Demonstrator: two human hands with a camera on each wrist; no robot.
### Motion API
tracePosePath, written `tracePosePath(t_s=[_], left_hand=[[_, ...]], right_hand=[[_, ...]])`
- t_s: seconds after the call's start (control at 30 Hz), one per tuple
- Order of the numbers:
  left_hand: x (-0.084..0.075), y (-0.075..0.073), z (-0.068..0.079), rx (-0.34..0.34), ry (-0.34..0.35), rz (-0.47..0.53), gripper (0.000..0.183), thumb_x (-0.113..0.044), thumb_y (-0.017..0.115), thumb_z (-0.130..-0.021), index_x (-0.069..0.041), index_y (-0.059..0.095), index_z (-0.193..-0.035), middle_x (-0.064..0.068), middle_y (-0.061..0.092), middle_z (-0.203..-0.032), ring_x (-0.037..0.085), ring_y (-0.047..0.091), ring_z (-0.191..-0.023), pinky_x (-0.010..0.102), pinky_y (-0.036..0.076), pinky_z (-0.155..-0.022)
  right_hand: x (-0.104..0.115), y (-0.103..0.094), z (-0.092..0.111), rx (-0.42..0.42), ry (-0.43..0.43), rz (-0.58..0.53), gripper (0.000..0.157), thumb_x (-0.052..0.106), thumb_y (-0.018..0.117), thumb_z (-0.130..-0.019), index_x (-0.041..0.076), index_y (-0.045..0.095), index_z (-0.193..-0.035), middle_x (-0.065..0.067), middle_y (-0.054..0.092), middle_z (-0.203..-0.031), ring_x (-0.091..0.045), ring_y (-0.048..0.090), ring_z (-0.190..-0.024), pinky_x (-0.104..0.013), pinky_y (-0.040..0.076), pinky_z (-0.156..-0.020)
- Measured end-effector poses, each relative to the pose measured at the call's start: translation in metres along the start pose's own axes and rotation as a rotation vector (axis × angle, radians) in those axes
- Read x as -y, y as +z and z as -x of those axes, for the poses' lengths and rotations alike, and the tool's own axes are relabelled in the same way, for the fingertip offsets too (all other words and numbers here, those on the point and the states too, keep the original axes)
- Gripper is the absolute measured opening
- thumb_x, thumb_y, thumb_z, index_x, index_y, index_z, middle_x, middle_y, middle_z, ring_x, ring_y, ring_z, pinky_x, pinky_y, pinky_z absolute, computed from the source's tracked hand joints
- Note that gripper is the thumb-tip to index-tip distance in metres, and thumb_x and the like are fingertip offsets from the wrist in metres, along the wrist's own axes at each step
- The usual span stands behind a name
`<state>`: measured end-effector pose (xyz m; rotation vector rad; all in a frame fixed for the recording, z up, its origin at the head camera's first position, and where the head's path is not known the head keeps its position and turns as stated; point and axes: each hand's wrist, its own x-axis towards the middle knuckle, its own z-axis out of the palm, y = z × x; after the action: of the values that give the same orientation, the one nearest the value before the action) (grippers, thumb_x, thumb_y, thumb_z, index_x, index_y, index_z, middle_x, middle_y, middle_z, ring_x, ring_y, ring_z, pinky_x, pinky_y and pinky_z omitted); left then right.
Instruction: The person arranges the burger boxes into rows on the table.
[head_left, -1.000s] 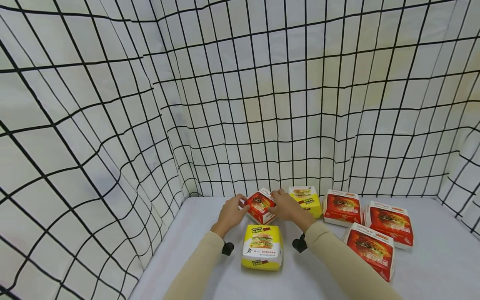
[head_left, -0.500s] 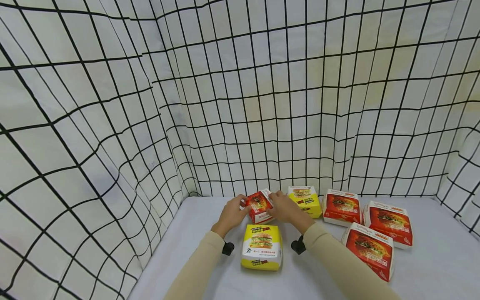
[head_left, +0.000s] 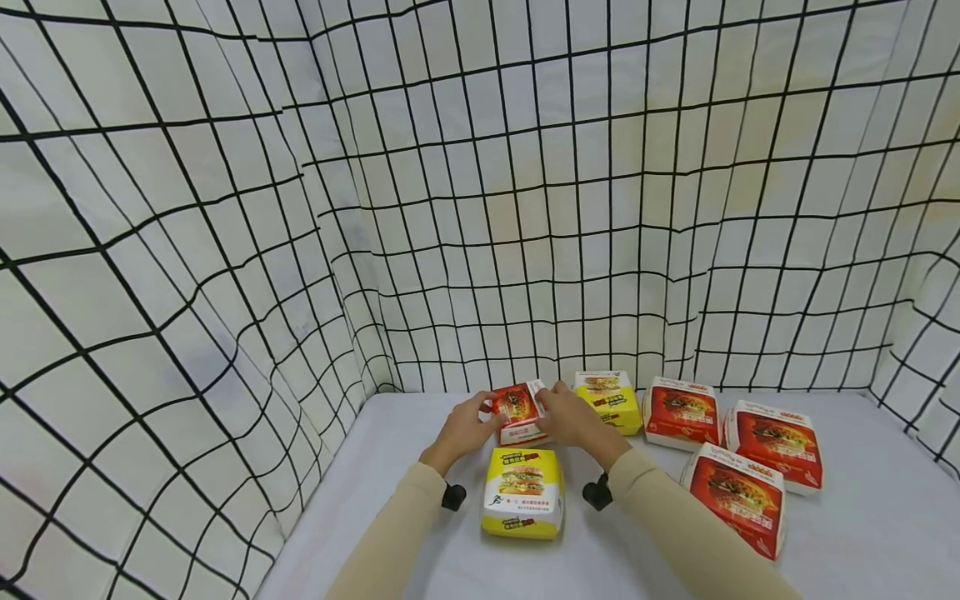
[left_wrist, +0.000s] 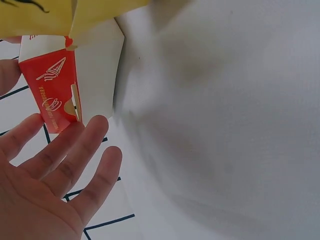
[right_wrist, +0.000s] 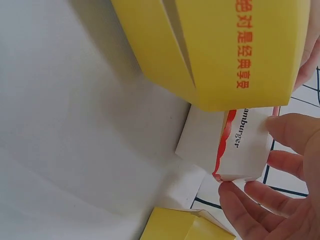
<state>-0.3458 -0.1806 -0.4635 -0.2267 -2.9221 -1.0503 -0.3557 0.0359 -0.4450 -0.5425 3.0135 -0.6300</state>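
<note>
In the head view, a small square red-and-white cardboard box (head_left: 516, 406) is toward the back of the desk (head_left: 615, 558), behind a yellow-and-white cardboard box (head_left: 522, 493). The left hand (head_left: 461, 429) holds one side with thumb and fingertips, other fingers spread; the right hand (head_left: 573, 414) grips the opposite side, so the hands stand apart. Only the left wrist view shows white line drawings (left_wrist: 51, 69) on a red face; only the right wrist view reads "amburger" lettering (right_wrist: 240, 127) on a white one.
</note>
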Motion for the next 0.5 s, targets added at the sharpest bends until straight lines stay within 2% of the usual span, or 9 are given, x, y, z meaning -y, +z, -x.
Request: tracePosePath(t_s=[0.23, 0.5], left_hand=[[0.0026, 0.0018, 0.0017, 0.054, -0.022, 0.033, 0.062, -0.049, 0.064, -0.097, -0.024, 0.047, -0.151, 0.012, 0.061, -0.139, 0.030, 0.061, -0.119, 0.052, 0.052, -0.096], [0.0015, 0.0021, 0.0025, 0.070, -0.018, 0.044, 0.064, -0.050, 0.063, -0.098, -0.026, 0.043, -0.154, 0.014, 0.060, -0.141, 0.033, 0.060, -0.122, 0.056, 0.050, -0.099]], right_hand=[[-0.0055, 0.0031, 0.0021, -0.022, -0.017, -0.025, 0.044, 0.028, 0.073, -0.095, 0.012, 0.063, -0.135, -0.017, 0.056, -0.129, -0.023, 0.059, -0.093, -0.042, 0.055, -0.084], [-0.0046, 0.0028, 0.0064, -0.015, 0.022, -0.030, 0.046, 0.030, 0.073, -0.095, 0.016, 0.062, -0.137, -0.018, 0.053, -0.139, -0.025, 0.060, -0.098, -0.044, 0.057, -0.089]])
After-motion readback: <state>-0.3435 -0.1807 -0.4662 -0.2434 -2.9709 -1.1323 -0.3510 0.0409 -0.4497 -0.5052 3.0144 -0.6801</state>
